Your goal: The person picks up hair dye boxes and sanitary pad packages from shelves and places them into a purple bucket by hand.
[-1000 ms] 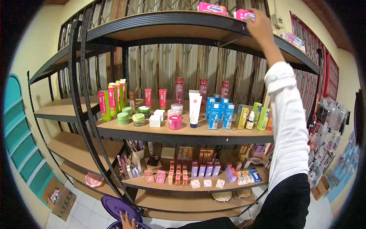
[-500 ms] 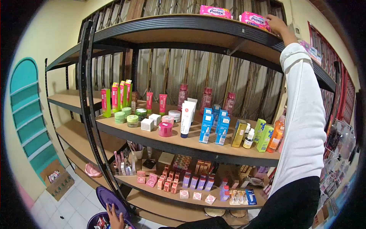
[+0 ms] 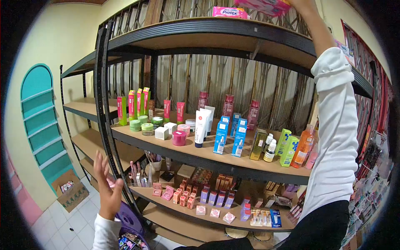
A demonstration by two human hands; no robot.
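1. A teal niche (image 3: 39,121) is set in the yellow wall at the far left, and a cardboard box (image 3: 68,192) stands on the tiled floor below it.
2. The left hand (image 3: 107,191) is raised in front of the rack's lower shelves. Its fingers are spread and relaxed, and nothing is held. A purple stool (image 3: 130,223) is seen just beneath it.
3. On the middle shelf (image 3: 187,156), green and pink boxes (image 3: 133,106), a pink tub (image 3: 179,138), a white tube (image 3: 200,128) and blue boxes (image 3: 230,135) are lined up in that order.
4. A second pack (image 3: 230,12), pink, lies flat on the top shelf (image 3: 200,29).
5. Just right of it, the pack (image 3: 262,5), also pink, is held tilted above the top shelf, clear of the board and partly cut by the upper edge.
6. The right hand (image 3: 302,3) is closed on the pack's right end. Most of the hand is out of view, and the arm is stretched straight up in a white sleeve (image 3: 337,125).
7. An orange bottle (image 3: 303,146) stands on the middle shelf beside that sleeve.
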